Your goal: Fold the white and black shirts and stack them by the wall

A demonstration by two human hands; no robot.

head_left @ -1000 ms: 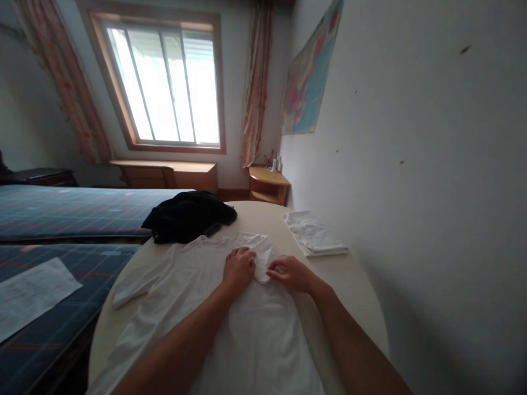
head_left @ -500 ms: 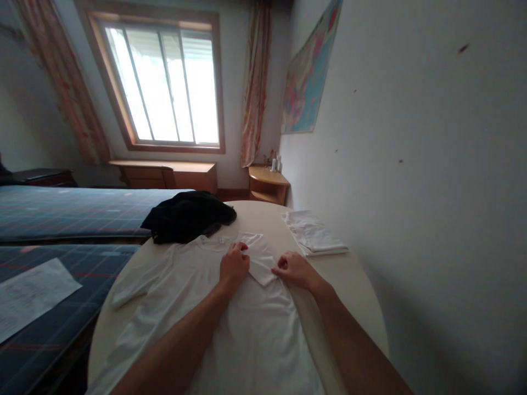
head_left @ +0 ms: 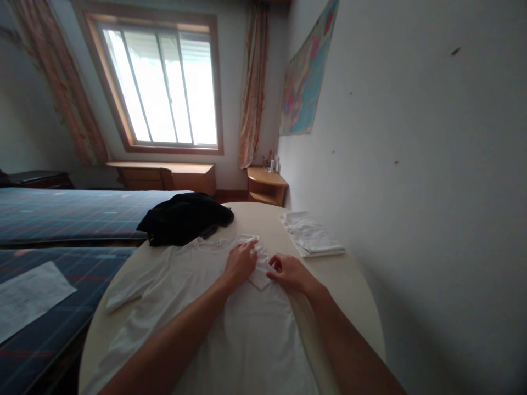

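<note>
A white T-shirt lies spread on the round cream table, its collar pointing away from me. Its left sleeve stretches out flat, while the right one is folded inward over the chest. My left hand rests on that folded sleeve near the shoulder, fingers extended over the cloth. At the sleeve's right edge is my right hand, its fingers curled and its thumb and fingertip pinching the fabric.
A black garment lies heaped at the table's far left edge. Folded white clothing sits at the far right, near the wall. Left of the table is a bed with a plaid mattress and a printed sheet of paper.
My left hand has slid slightly right and its fingers have stretched out over the folded sleeve. My right hand has shifted a little left along the sleeve's edge.
</note>
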